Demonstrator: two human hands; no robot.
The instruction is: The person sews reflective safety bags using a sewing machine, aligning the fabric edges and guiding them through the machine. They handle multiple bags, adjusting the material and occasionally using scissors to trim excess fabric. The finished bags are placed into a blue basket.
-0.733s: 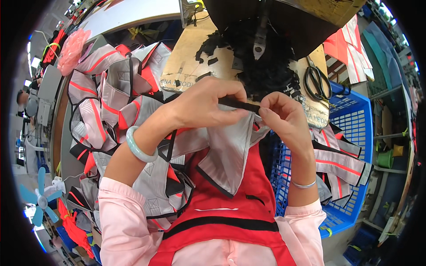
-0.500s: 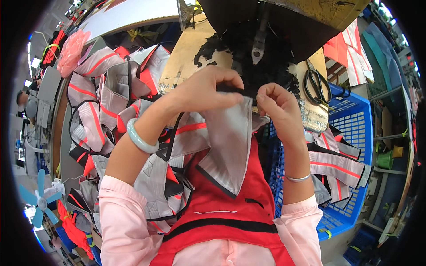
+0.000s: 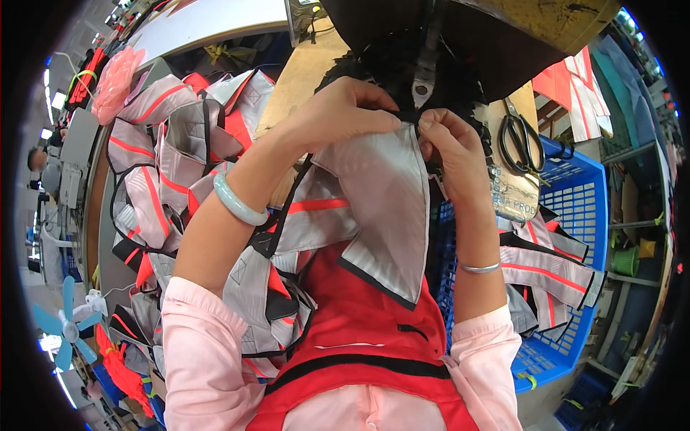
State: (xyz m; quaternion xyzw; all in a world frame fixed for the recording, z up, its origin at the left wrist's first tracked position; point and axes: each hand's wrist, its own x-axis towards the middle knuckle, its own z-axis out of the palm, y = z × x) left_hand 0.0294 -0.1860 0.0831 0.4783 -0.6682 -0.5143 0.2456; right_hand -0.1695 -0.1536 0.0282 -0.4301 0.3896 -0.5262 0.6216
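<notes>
Both my hands hold the top edge of a silver-grey fabric piece [image 3: 388, 208] with black binding, which hangs down over my red apron [image 3: 359, 316]. My left hand [image 3: 345, 108] is closed on its upper left part, thumb lying along the edge. With thumb and fingers pinched, my right hand [image 3: 453, 140] grips the upper right corner. A short dark strip of the binding spans the gap between the hands. Just beyond it is the flat metal tip of a tool [image 3: 422, 87], a hole in its end, pointing down from a dark machine housing [image 3: 460, 43].
Grey pieces with orange-red stripes [image 3: 169, 165] are heaped at my left. Black-handled scissors [image 3: 522, 144] lie on the cardboard-coloured board at the right. A blue plastic basket [image 3: 575, 187] beside me holds more striped pieces. Black scraps gather under the housing.
Both hands have moved away from me, up to the tool tip, carrying the fabric piece. Its lower end has swung to the right.
</notes>
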